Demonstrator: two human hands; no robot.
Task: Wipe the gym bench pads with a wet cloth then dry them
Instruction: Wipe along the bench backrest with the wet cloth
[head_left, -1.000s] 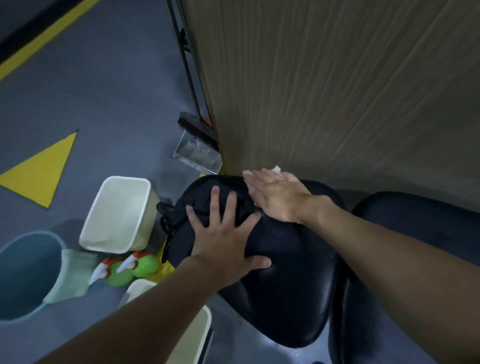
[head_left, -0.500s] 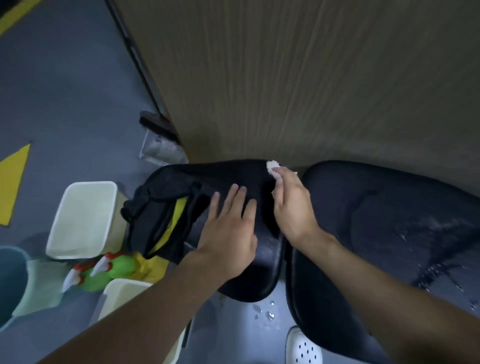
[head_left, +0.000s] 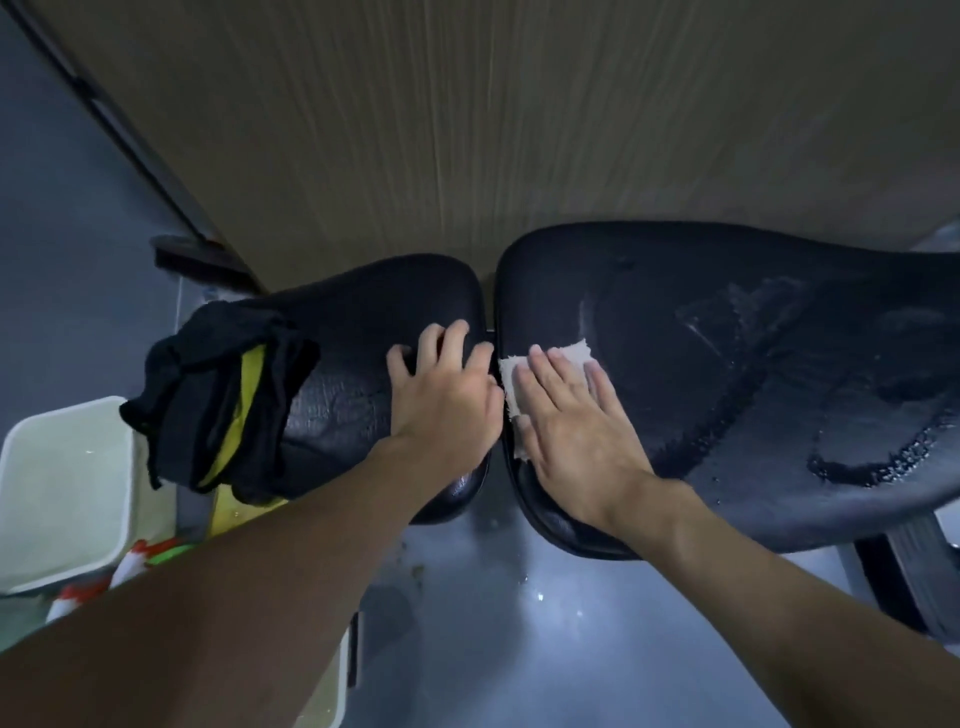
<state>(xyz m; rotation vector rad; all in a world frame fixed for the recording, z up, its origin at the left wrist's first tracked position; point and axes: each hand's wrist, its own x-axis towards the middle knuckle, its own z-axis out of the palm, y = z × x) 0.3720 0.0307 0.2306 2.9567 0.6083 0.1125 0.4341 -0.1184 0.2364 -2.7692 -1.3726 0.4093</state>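
Note:
Two black bench pads lie side by side: a small pad (head_left: 358, 322) on the left and a large pad (head_left: 727, 364) on the right, the large one streaked with water. My right hand (head_left: 566, 410) presses flat on a white cloth (head_left: 519, 384) at the large pad's left end. My left hand (head_left: 441, 395) rests on the small pad's right edge, fingers spread and curled over it, holding nothing. A black and yellow cloth bundle (head_left: 218, 384) sits on the small pad's left end.
A brown wooden wall (head_left: 467, 130) stands right behind the pads. White tubs (head_left: 62, 488) and green spray bottles (head_left: 161, 551) sit on the grey floor at left. Water drops lie on the floor (head_left: 519, 597) beneath the pads. The bench's frame leg (head_left: 904, 566) is at right.
The view has swung right. My right hand moved with the white cloth from the small pad's far edge onto the large pad. My left hand shifted to the small pad's right edge.

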